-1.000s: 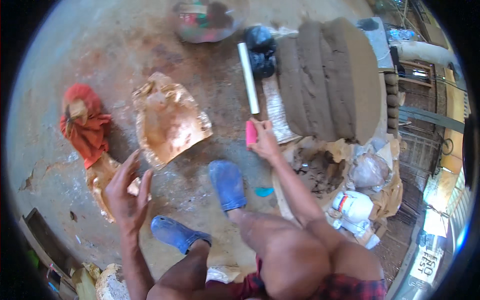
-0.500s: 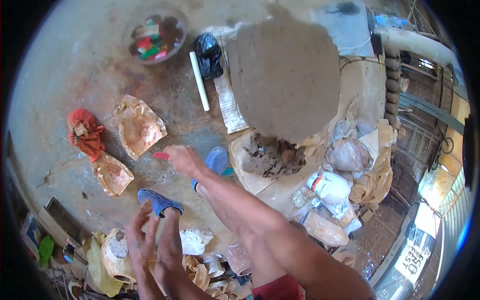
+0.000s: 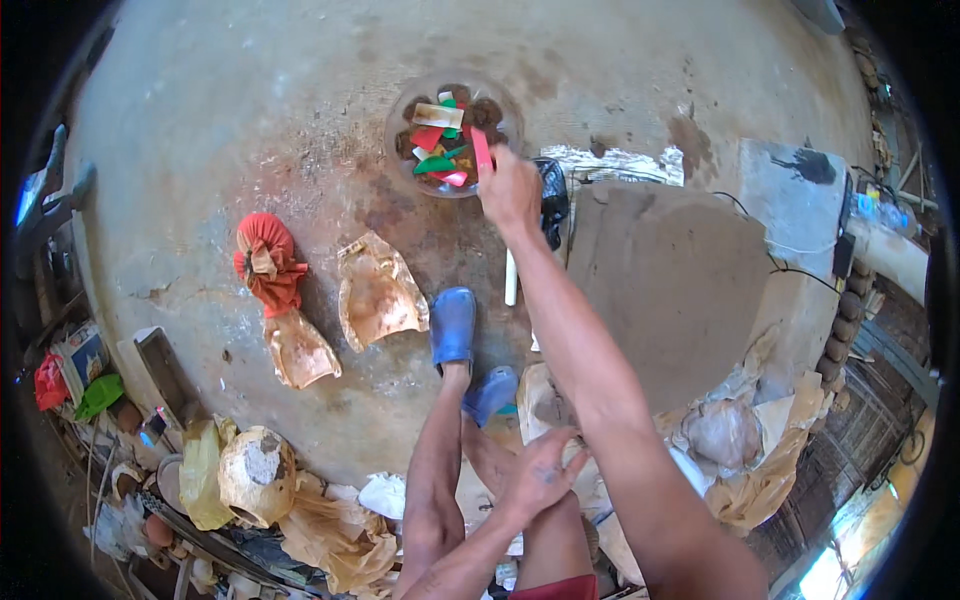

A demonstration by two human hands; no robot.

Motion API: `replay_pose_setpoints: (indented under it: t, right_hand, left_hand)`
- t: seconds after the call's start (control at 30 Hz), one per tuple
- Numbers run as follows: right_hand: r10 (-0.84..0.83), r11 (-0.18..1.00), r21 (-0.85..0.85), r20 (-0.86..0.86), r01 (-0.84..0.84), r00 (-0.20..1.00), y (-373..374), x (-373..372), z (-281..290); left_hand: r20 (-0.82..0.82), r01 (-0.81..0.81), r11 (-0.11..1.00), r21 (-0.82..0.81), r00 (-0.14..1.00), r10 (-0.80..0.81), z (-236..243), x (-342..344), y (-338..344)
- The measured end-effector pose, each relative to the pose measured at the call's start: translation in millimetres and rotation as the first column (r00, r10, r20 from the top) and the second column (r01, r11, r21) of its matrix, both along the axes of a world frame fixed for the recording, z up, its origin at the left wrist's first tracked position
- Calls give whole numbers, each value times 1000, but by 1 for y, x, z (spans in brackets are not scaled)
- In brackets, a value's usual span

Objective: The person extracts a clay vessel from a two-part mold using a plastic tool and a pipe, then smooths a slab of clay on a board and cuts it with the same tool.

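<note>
Gripping a pink strip point(image 3: 481, 150), the right hand point(image 3: 512, 192) sits at the transparent bowl's point(image 3: 394, 130) right edge; the left hand point(image 3: 541, 476) (loosely opened) is near the right leg point(image 3: 553, 548), and floor point(image 3: 620, 50) stretches wide beyond the bowl's far rim.

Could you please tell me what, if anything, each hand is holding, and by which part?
The right hand holds a flat pink strip, material unclear, by its end nearer the person; the left hand shows nothing held.

1 thin pink strip point(image 3: 481, 150), slanting a bit, is held at the right side of a round, see-through bowl point(image 3: 455, 80). Red, green and white bits point(image 3: 433, 165) lie inside.
</note>
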State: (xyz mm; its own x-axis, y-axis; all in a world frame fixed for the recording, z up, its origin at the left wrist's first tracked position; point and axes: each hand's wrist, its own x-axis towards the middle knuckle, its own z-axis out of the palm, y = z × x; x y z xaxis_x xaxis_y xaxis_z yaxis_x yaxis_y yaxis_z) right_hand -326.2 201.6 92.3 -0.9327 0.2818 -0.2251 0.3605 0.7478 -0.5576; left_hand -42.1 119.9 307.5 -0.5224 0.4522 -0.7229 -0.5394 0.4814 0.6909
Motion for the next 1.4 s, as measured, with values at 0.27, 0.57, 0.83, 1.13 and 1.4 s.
replay_pose_setpoints:
  t: [0.27,0.57,0.83,1.13,1.4]
  right_hand:
    - [-68,977,207,82,50,994,25,-101,-135]
    - [-257,959,-119,2,256,966,82,5,129]
    - [-367,721,623,-29,304,930,413,161,198]
    - [127,899,422,1,-115,992,223,116,158]
    - [244,943,282,-239,-174,940,267,82,173]
  left_hand:
    - [-34,-206,957,203,975,217,-42,-22,14]
    - [339,-254,967,-27,908,248,-82,-15,35]
    - [264,-466,849,249,876,403,-75,-92,104]
    - [250,-631,642,436,770,587,-99,-160,184]
    - [364,-659,620,427,752,549,-98,-150,168]
